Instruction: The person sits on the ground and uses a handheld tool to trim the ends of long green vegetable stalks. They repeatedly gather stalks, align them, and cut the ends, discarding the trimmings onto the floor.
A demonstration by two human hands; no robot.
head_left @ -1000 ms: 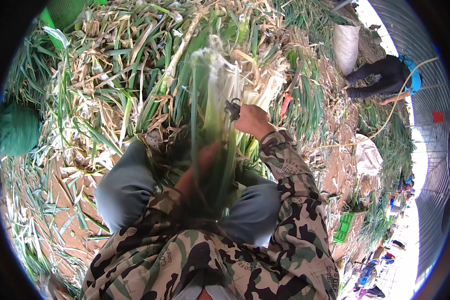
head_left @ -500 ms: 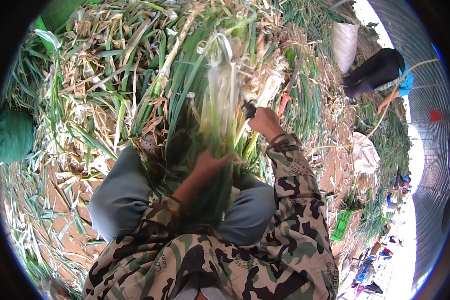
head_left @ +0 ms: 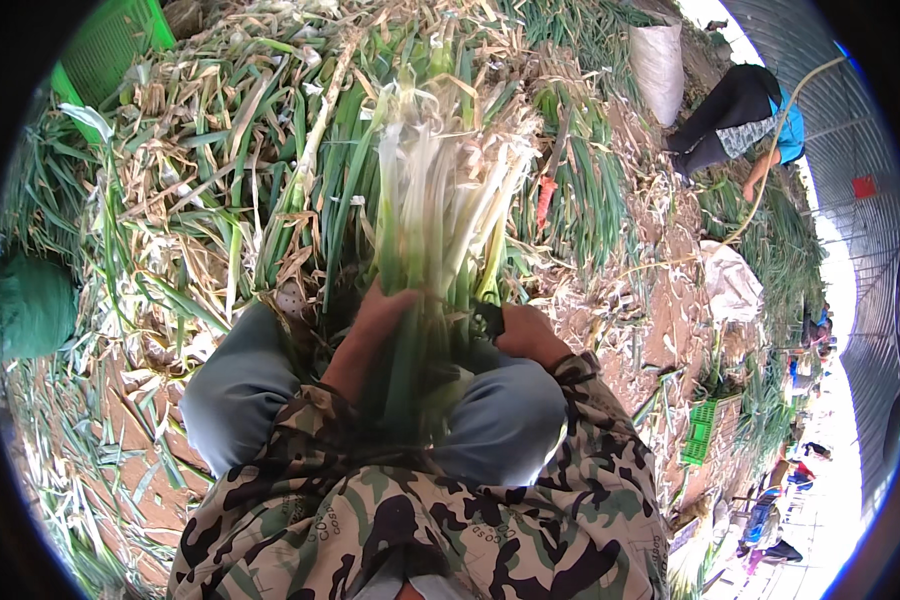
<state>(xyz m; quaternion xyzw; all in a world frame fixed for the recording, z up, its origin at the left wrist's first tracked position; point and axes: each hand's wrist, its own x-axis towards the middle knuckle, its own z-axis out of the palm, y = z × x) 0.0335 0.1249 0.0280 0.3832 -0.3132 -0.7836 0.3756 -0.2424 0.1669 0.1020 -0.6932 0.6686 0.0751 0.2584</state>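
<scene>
Between my knees, my left hand (head_left: 382,312) is closed around a bunch of green onions (head_left: 410,215). The white root ends point away from me and the green leaves run back toward my lap, partly in shadow. More white-stalked onions (head_left: 495,210) lie against its right side; I cannot tell whether they belong to the same bunch. My right hand (head_left: 532,334) is closed on a small black tool (head_left: 488,320) beside the leaves, just right of the bunch. Its exact kind is not clear.
A heap of onions and dry leaves (head_left: 220,140) spreads ahead. A green crate (head_left: 120,50) stands far left, a green sack (head_left: 32,305) below it. White sacks (head_left: 657,75) and a green basket (head_left: 698,432) are to the right. Another person (head_left: 735,115) bends over onions far right.
My right hand with the black tool has come down and toward me, from beside the white stalks to the leaf part. The bunch has shifted slightly left, with my left hand still around it.
</scene>
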